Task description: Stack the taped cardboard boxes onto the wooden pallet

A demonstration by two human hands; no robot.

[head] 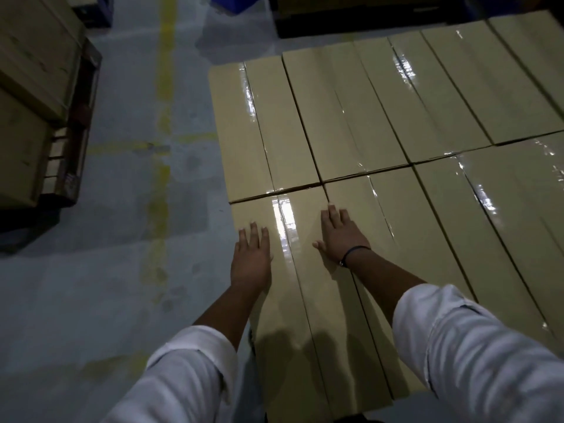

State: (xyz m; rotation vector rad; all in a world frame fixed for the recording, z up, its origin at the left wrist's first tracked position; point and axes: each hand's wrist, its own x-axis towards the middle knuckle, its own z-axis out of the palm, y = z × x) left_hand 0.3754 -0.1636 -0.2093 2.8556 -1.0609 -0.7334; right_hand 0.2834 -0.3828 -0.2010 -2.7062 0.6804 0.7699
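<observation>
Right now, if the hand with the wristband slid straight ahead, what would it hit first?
Probably nothing tall: the right hand lies flat on a tan taped cardboard box, and its fingers would just cross the gap ahead.

sleeves (476, 346): white, long, pushed up the forearms | right wrist: thin dark band (354, 251)
</observation>
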